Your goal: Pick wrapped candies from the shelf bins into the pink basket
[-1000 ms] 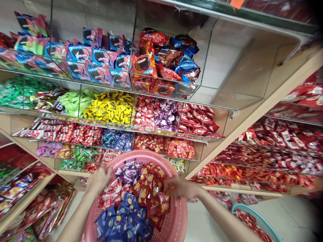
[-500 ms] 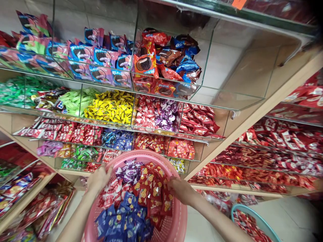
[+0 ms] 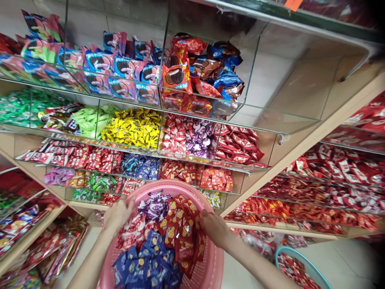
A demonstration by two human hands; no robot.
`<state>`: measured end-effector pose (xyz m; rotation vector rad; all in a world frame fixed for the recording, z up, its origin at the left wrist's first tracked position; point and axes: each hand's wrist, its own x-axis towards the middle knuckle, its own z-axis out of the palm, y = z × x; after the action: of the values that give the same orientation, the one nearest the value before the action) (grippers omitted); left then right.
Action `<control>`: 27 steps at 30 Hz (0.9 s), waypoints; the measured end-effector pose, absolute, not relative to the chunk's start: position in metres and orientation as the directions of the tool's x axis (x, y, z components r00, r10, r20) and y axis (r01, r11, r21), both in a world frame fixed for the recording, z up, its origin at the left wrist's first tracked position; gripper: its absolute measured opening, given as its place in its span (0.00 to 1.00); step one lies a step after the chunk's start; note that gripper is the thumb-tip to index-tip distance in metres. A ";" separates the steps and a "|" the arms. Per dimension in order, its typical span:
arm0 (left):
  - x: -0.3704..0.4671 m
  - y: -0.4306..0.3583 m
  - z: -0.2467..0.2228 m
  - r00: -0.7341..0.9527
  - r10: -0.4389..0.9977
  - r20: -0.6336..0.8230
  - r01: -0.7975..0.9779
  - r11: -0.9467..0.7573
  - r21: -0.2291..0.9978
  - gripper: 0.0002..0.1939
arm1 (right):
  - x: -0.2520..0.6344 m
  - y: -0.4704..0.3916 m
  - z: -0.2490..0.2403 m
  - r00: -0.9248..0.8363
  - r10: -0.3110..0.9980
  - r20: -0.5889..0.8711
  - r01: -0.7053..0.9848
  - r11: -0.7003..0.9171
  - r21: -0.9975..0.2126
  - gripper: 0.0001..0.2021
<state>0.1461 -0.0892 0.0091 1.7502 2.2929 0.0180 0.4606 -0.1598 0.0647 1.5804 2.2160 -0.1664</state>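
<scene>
A round pink plastic basket [image 3: 215, 257] is held up in front of the shelves. My left hand [image 3: 118, 212] grips its rim at the upper left, fingers closed over the edge. On the opposite side my right hand [image 3: 214, 226] is closed on the rim, its fingertips reaching inside. Sorted heaps of wrapped candies fill the basket: blue packets [image 3: 147, 261] at the near side, dark red packets with orange prints [image 3: 182, 224] at the right, purple-and-white candies [image 3: 154, 205] at the far side, and red-and-white candies [image 3: 132, 230] at the left.
Glass shelves [image 3: 144, 102] with divided bins rise ahead, holding cookie packs [image 3: 176, 76], yellow candies [image 3: 132, 126] and other sweets. A slanting wooden panel [image 3: 270, 160] separates another red-candy section [image 3: 339, 168]. A teal basket [image 3: 311, 265] stands on the floor at lower right.
The view has shifted slightly, so the upper shelves appear a little further right. Both hands keep their hold on the basket, and its contents look the same.
</scene>
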 end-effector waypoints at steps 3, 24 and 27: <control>0.146 -0.089 0.009 -0.231 0.953 -0.195 0.947 0.266 0.181 0.34 | 0.463 -0.147 0.076 -0.265 0.912 -0.313 0.946 0.308 0.098 0.13; 0.150 -0.092 0.015 -0.238 0.956 -0.173 0.946 0.269 0.184 0.29 | 0.422 0.037 0.021 0.096 0.942 -0.322 0.989 -0.128 -0.080 0.36; 0.150 -0.092 0.015 -0.239 0.956 -0.171 0.947 0.268 0.178 0.30 | 0.420 0.039 0.017 0.090 0.944 -0.317 0.992 -0.113 -0.056 0.37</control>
<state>0.1501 -0.0916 0.0149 1.7634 2.2948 0.0542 0.4198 0.0389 0.0171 2.1849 1.9675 -0.4126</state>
